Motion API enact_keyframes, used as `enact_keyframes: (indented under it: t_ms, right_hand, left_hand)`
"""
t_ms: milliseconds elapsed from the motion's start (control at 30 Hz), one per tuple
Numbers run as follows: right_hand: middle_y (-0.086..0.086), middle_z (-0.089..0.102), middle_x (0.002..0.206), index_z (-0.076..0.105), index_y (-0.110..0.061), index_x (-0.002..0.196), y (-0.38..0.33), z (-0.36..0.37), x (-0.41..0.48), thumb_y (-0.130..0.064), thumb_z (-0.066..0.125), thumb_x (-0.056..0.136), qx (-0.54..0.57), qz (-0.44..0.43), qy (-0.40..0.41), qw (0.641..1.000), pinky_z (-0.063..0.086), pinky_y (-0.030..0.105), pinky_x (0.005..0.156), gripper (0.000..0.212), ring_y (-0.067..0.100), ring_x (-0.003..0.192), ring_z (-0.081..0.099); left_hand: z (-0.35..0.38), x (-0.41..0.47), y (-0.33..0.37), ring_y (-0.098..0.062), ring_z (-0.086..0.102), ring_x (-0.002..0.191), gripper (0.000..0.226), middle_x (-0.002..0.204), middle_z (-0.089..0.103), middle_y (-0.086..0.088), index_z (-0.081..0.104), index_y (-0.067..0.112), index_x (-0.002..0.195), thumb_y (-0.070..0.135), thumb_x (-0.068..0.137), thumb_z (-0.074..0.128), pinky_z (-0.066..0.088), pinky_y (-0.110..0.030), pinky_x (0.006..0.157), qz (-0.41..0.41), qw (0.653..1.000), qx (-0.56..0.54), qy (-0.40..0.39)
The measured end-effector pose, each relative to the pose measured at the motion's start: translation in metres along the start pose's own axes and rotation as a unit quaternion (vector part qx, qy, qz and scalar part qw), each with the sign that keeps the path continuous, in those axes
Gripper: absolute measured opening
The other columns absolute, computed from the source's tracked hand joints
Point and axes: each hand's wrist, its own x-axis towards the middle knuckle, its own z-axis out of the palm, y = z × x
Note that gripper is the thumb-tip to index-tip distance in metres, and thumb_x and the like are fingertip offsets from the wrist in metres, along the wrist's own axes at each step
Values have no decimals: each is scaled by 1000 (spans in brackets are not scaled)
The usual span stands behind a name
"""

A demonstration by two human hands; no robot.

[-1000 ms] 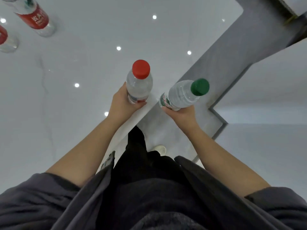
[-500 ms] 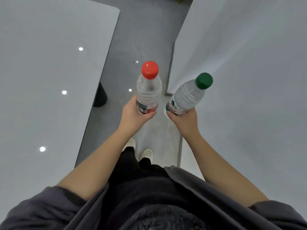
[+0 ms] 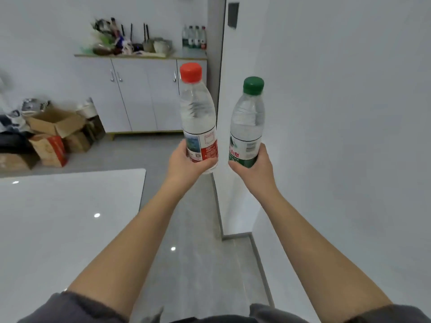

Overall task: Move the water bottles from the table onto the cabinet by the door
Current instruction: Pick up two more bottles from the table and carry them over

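Observation:
My left hand [image 3: 186, 163] grips a clear water bottle with a red cap [image 3: 198, 113] near its base, upright and held out in front of me. My right hand [image 3: 255, 170] grips a clear bottle with a green cap [image 3: 247, 122], also upright, just right of the first. Far ahead stands a white cabinet [image 3: 144, 94] against the back wall. Several water bottles [image 3: 194, 37] stand on its top at the right end, next to a grey door frame. The glossy white table [image 3: 65, 224] lies at my lower left.
A white wall [image 3: 338, 136] runs close along my right side, with a corner jutting out near the bottles. Cardboard boxes [image 3: 53, 136] pile on the floor at left. Kitchen clutter [image 3: 126, 40] covers the cabinet's left and middle top. Grey floor [image 3: 193, 264] leads forward between table and wall.
My view has lifted from looking straight down at the floor to looking ahead across the room. Both hands keep their bottles, which now stand more upright; the cabinet has come into sight.

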Motion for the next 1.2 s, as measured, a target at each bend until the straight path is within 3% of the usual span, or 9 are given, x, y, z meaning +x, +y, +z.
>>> enact_keyframes:
  t_ms: [200,500,767,1200]
  right_hand:
    - [-24,59,98,49,-29,110,-79,-2,44,-18,81,76,16,-72,21,997,45,12,71,48,-8,91,58]
    - [-15,66,104,56,-27,114,-150,-2,73,-13,83,74,85,-107,21,990,54,27,80,51,3,96,64]
    - [-8,68,111,58,-25,118,-168,8,83,-14,85,72,94,-109,18,989,57,40,88,55,15,104,65]
    - [-12,68,109,58,-29,116,-173,25,103,-15,85,73,93,-103,14,990,58,39,87,52,12,102,65]
  left_hand:
    - [-32,42,64,0,67,90,52,101,70,10,58,26,113,12,70,85,51,-20,76,70,997,-27,21]
    - [-65,65,133,-8,66,93,51,101,71,10,58,31,111,11,71,83,54,-30,76,121,989,-72,41]
    - [-81,71,159,-7,66,90,50,99,71,9,59,29,112,10,72,83,51,-23,65,127,987,-91,40]
    - [-94,95,158,-5,68,87,51,98,72,9,61,29,112,11,70,85,53,-22,66,126,989,-76,19]
